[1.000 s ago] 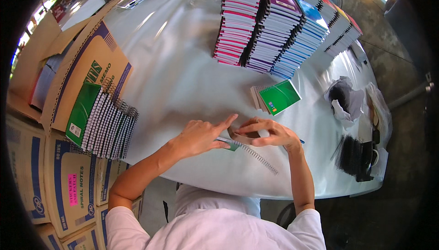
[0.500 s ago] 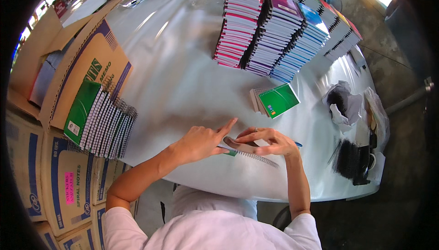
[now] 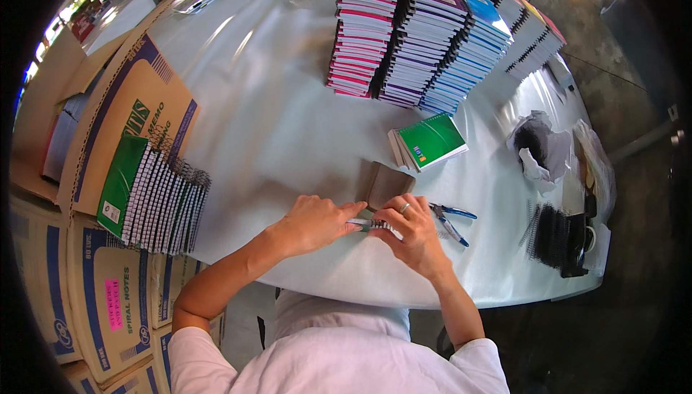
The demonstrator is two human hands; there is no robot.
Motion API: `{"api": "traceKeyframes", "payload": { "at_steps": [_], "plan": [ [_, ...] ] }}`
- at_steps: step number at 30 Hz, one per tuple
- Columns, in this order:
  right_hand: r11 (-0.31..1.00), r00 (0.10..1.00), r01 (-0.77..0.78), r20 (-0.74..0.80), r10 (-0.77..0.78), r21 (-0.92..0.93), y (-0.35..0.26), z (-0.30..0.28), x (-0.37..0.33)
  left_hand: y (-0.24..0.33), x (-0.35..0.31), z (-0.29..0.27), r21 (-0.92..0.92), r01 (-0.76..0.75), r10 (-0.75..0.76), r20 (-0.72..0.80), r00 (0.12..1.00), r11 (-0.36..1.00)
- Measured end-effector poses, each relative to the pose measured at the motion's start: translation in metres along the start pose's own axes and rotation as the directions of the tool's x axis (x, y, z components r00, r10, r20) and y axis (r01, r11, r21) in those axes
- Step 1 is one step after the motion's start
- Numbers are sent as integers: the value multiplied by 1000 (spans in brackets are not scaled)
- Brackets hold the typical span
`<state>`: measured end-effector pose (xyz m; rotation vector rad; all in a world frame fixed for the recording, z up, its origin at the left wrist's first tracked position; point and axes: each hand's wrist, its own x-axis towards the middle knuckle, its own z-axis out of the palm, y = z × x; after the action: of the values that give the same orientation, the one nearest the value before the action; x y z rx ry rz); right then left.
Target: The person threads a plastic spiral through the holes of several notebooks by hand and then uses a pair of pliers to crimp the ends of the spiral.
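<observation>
Close to the table's near edge I hold a small notepad, its plain brown back board (image 3: 388, 186) tilted up beyond my fingers. My left hand (image 3: 317, 222) pinches the notepad's left end between thumb and forefinger. On the metal spiral coil (image 3: 376, 225) along its near edge, the fingertips and thumb of my right hand (image 3: 409, 232) are closed. Most of the pad's pages are hidden behind my fingers. Blue-handled pliers (image 3: 452, 221) lie just right of my right hand. Farther off, a few small green notepads (image 3: 432, 140) rest in a fanned pile.
Tall stacks of pink (image 3: 366, 30), purple (image 3: 425, 41) and blue notebooks (image 3: 468, 51) stand at the back. On the left, green spiral notepads (image 3: 162, 199) lean beside an open carton (image 3: 144, 98). At right are crumpled paper (image 3: 540, 150) and black coils (image 3: 555, 239).
The brown board has swung up and away from me. My right hand has moved down onto the coil, and the pliers have come into full view.
</observation>
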<state>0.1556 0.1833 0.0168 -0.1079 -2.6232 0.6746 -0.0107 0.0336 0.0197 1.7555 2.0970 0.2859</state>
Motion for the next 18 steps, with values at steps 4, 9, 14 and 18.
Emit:
{"api": "traceKeyframes", "payload": {
  "at_steps": [4,9,14,18],
  "plan": [
    [998,987,41,-160,-34,40,-1,23,-5,6,0,-10,-19,29,-29,36,999,999],
    [995,990,99,-97,-98,0,-3,19,-3,5,-3,-3,-6,32,-32,25,999,999],
    [1000,991,-11,-132,11,3,-5,22,-9,7,-4,-6,-3,61,-61,29,998,998],
    [996,984,27,-175,-42,-87,-8,24,-12,12,-3,-11,-2,104,-103,82,991,995]
  ]
}}
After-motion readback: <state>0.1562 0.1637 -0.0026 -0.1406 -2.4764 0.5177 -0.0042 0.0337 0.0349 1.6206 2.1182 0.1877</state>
